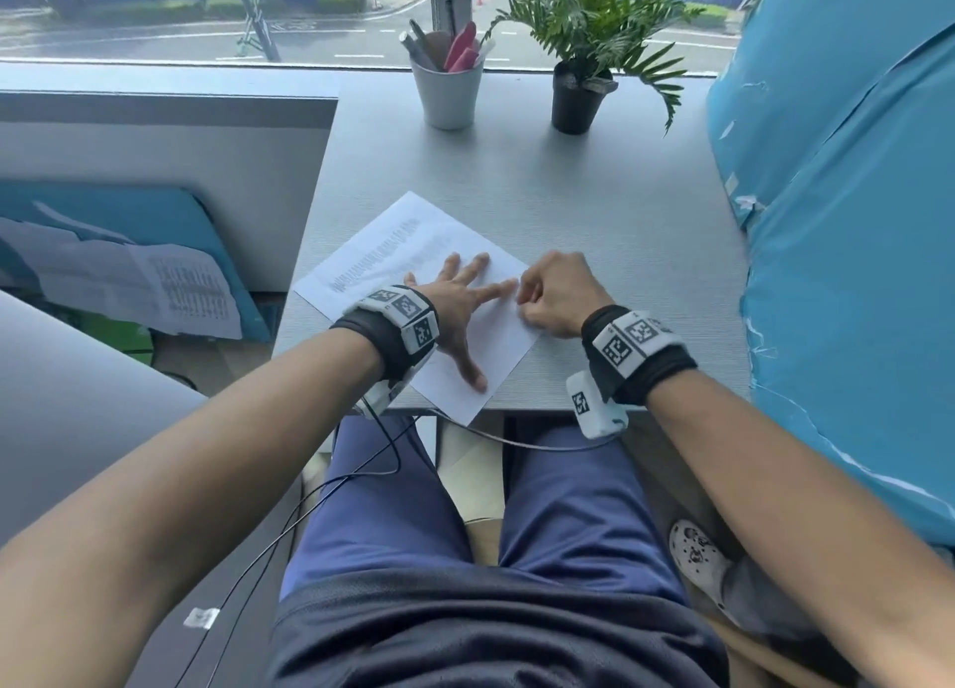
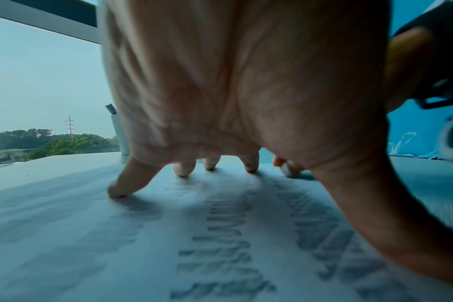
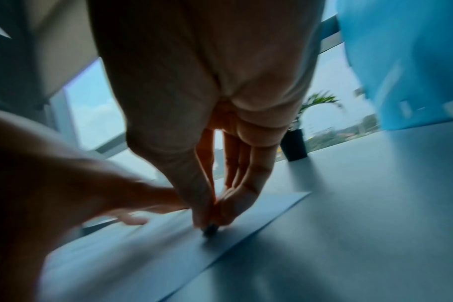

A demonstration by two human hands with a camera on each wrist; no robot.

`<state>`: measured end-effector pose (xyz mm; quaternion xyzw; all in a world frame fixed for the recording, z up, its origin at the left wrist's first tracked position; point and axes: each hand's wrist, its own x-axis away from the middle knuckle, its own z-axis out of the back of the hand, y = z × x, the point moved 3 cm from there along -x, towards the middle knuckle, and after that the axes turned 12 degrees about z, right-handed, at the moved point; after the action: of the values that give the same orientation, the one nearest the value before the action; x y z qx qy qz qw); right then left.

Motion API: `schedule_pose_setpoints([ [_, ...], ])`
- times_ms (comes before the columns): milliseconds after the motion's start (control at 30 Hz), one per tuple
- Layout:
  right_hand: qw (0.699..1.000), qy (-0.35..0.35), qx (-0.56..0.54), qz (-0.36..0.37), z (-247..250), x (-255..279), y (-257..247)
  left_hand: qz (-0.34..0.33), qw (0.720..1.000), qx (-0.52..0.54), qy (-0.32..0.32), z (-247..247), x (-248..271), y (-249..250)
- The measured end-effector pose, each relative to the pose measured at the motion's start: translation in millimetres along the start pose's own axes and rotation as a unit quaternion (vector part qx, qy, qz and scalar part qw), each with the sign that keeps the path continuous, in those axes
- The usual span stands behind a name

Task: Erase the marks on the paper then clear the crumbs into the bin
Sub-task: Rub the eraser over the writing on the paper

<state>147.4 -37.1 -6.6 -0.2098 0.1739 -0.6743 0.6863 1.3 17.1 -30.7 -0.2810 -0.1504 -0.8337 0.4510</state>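
A white sheet of paper (image 1: 413, 253) with rows of grey pencil marks (image 2: 228, 220) lies askew on the grey desk (image 1: 594, 196). My left hand (image 1: 465, 299) is spread flat on the sheet, fingers straight, pressing it down. Just to its right, my right hand (image 1: 548, 294) pinches a small eraser (image 3: 210, 228) between thumb and fingertips, its dark tip on the paper near the right edge. In the left wrist view the eraser (image 2: 290, 171) shows beyond the left fingertips. No bin is in view.
A white cup of pens (image 1: 449, 88) and a potted plant (image 1: 579, 88) stand at the back of the desk by the window. A blue wrapped bulk (image 1: 837, 222) crowds the desk's right side. Papers (image 1: 155, 284) lie on a lower surface at left.
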Motion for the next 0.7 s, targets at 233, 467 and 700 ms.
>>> schedule_pose_setpoints([
  [233, 0.999, 0.008, -0.033, -0.043, 14, -6, 14, 0.000, 1.000, -0.004, -0.006, 3, 7, 2],
  [467, 0.999, -0.042, -0.027, -0.005, 0, 4, 2, 0.004, 1.000, -0.012, -0.005, 3, 7, 3],
  [700, 0.998, -0.053, -0.021, 0.010, -4, 9, -1, 0.019, 1.000, -0.024, -0.007, 4, 8, 6],
])
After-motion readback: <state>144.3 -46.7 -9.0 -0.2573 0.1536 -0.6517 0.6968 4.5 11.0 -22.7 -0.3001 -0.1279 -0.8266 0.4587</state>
